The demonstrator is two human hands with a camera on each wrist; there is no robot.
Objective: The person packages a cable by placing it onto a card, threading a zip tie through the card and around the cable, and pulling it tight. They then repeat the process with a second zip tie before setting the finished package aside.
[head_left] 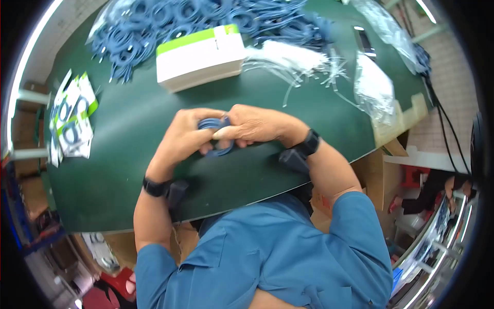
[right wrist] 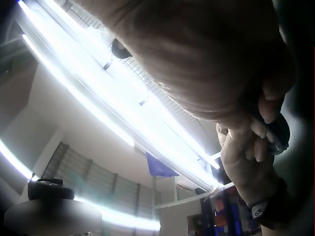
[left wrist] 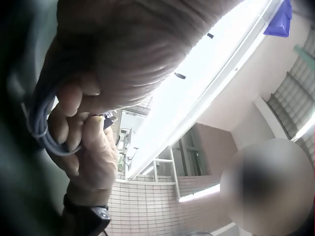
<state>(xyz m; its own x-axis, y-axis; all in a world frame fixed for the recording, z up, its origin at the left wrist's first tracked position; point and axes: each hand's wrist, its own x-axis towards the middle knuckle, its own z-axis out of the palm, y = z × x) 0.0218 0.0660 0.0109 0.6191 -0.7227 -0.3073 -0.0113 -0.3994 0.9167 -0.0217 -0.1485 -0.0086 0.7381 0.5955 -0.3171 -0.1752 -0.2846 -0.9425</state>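
Observation:
A small coil of blue-grey cable [head_left: 210, 123] is held between both hands above the green table. My left hand [head_left: 184, 135] grips the coil from the left, fingers curled round its loops. From the other side, my right hand [head_left: 260, 123] pinches the coil with thumb and fingers, close against the left fingertips. In the left wrist view the looped cable [left wrist: 37, 120] hangs past the curled fingers, with a thin tie-like band across it. The right wrist view shows part of the dark coil [right wrist: 280, 132] beyond the fingers; palms hide much of the rest.
A white and green box [head_left: 200, 59] stands ahead of the hands, before a heap of coiled cables [head_left: 180, 18]. White cable ties [head_left: 293, 56], a plastic bag [head_left: 373, 85] and a phone [head_left: 364, 41] lie to the right. Packaged cables [head_left: 74, 116] lie on the left.

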